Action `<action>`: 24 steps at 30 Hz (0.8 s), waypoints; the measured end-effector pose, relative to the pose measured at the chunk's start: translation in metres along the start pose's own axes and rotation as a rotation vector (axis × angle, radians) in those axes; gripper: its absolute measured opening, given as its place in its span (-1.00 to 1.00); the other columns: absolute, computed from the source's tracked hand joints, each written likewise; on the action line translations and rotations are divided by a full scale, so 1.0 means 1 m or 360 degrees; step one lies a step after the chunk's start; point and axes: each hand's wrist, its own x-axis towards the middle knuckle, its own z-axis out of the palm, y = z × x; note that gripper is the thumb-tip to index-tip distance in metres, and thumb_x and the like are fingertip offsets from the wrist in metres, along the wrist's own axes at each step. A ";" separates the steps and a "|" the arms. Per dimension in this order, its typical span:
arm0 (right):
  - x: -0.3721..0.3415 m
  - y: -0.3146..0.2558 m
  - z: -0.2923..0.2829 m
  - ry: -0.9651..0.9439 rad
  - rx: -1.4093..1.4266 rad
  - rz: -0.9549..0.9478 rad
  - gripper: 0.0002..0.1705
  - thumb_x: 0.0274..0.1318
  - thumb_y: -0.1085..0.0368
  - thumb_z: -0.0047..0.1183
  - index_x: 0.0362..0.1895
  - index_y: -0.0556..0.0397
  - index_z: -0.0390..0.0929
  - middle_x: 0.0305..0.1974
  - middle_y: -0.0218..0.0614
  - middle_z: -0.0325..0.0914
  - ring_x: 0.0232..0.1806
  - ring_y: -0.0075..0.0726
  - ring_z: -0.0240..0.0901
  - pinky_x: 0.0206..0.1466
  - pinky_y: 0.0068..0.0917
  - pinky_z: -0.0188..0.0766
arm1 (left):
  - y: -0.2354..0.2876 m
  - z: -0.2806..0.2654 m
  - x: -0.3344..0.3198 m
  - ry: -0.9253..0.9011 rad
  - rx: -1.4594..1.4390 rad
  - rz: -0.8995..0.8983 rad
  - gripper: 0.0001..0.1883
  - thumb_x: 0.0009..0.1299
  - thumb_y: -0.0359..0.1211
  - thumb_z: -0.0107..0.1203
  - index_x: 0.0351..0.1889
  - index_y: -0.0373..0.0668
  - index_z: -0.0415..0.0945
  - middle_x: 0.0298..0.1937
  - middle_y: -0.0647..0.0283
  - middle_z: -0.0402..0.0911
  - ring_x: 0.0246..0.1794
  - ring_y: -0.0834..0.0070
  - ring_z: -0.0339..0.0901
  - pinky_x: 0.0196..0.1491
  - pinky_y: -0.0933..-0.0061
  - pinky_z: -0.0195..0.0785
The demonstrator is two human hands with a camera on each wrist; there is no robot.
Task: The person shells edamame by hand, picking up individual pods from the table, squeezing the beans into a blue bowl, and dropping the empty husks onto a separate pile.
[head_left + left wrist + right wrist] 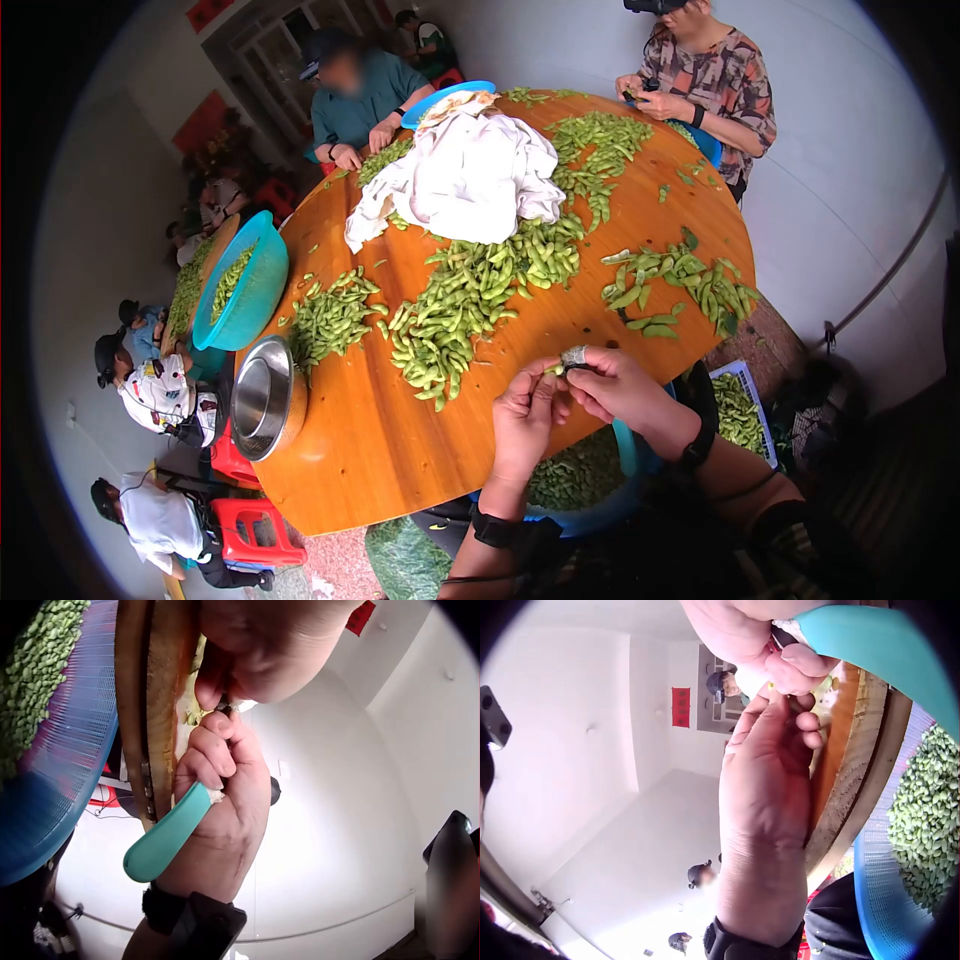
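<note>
Close together over the near table edge are both hands in the head view. My left hand pinches a small green bean pod between thumb and finger, mostly hidden by the fingers. My right hand grips a tool whose curved teal handle sticks out below the palm in the left wrist view. Its working end is covered by the fingers, right at the pod. A whitish wrap shows at a right fingertip. Below the hands, a blue basin holds many shelled green beans.
Heaps of pods lie on the round wooden table. A white cloth covers the middle. Steel bowls and a teal basin stand left. A pod-filled crate sits right. Other people sit around.
</note>
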 end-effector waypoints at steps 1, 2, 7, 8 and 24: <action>0.000 -0.002 -0.001 0.0005 0.0000 0.0000 -0.85 0.31 0.37 -0.13 -0.20 0.15 0.48 -0.60 -0.48 0.35 -0.78 -0.67 0.14 -0.75 -0.64 0.01 | 0.000 -0.002 0.001 -0.0039 -0.0134 -0.0025 -0.77 0.53 -0.45 -0.10 0.07 -0.25 0.47 -0.37 0.36 0.58 -0.55 0.71 0.44 -0.48 0.70 0.35; 0.001 -0.004 -0.002 -0.0045 -0.0001 0.0005 -0.84 0.32 0.36 -0.13 -0.20 0.15 0.49 -0.60 -0.48 0.35 -0.77 -0.68 0.14 -0.74 -0.64 0.01 | -0.002 -0.004 0.002 -0.0045 -0.0165 -0.0045 -0.75 0.56 -0.40 -0.14 0.11 -0.24 0.43 -0.35 0.32 0.58 -0.56 0.67 0.48 -0.50 0.70 0.37; -0.003 -0.002 0.002 -0.0026 -0.0011 0.0015 -0.85 0.31 0.35 -0.11 -0.21 0.14 0.49 -0.60 -0.49 0.35 -0.75 -0.68 0.16 -0.72 -0.66 0.03 | 0.008 -0.007 0.007 0.0041 -0.0348 -0.0261 -0.80 0.55 -0.37 -0.10 0.05 -0.23 0.39 -0.39 0.29 0.58 -0.62 0.64 0.48 -0.59 0.70 0.33; -0.005 0.000 0.004 0.0009 0.0001 -0.0043 -0.85 0.31 0.35 -0.10 -0.20 0.14 0.50 -0.59 -0.52 0.36 -0.74 -0.69 0.17 -0.70 -0.67 0.04 | 0.007 -0.008 0.008 -0.0005 -0.0303 -0.0292 -0.81 0.55 -0.36 -0.09 0.03 -0.22 0.37 -0.41 0.29 0.58 -0.64 0.64 0.47 -0.62 0.70 0.31; -0.006 -0.016 0.009 0.0076 -0.1222 -0.0727 -0.87 0.17 0.39 -0.01 -0.32 0.24 0.42 -0.55 0.05 0.41 -0.52 0.16 0.39 -0.49 -0.17 0.25 | 0.013 -0.015 0.006 0.0083 -0.0866 -0.0294 -0.79 0.46 -0.33 0.09 -0.05 -0.26 0.49 -0.43 0.33 0.57 -0.60 0.71 0.42 -0.56 0.69 0.28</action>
